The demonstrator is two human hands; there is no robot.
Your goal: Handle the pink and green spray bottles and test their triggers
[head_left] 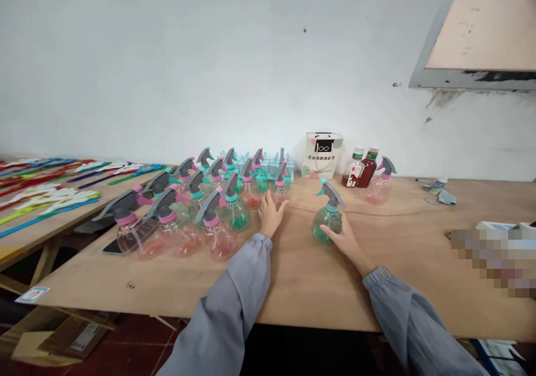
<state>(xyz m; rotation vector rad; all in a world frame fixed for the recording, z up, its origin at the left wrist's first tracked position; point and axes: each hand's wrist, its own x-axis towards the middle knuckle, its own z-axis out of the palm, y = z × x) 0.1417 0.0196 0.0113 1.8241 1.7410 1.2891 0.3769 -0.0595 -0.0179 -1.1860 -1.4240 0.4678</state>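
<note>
R hand (pixel 347 238) wraps fingers round clear green plastic spray bottle w/ grey trigger + teal collar (pixel 328 215); bottle upright on plywood tabletop (pixel 318 286), apart from the others. L hand (pixel 270 214) open, palm down, fingers spread, holds nothing; fingertips at a clear pink spray bottle (pixel 280 189), contact unclear. Just left of L hand: cluster of pink & green spray bottles (pixel 201 208). Beyond R hand, by wall: white printed carton (pixel 321 155), two red-brown drink bottles (pixel 360 167), lone pink spray bottle (pixel 380 183).
</note>
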